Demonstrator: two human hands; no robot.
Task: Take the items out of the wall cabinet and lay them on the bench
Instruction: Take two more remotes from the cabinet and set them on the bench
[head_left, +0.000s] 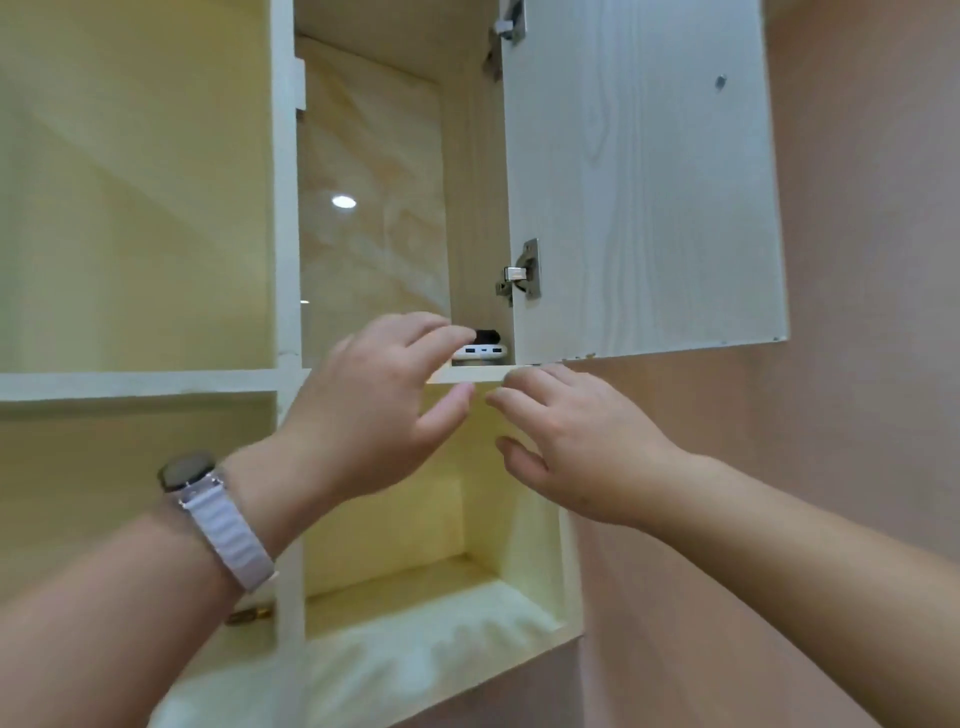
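Your left hand (384, 400) is the nearer one — its fingertips already reach over the shelf edge (467, 373) and sit at, perhaps touching, the white power bank (480, 355); contact itself is hidden, and nothing is gripped yet. The power bank lies flat just beyond those fingertips, its port end facing you, so its long axis seems to run back into the wall cabinet (475, 208). Something black (487, 333) rests on top of it. Your right hand (576, 441) hovers spread and empty just below the shelf, to the right of your left — beneath the open door (644, 176). Expect to draw the power bank straight toward you.
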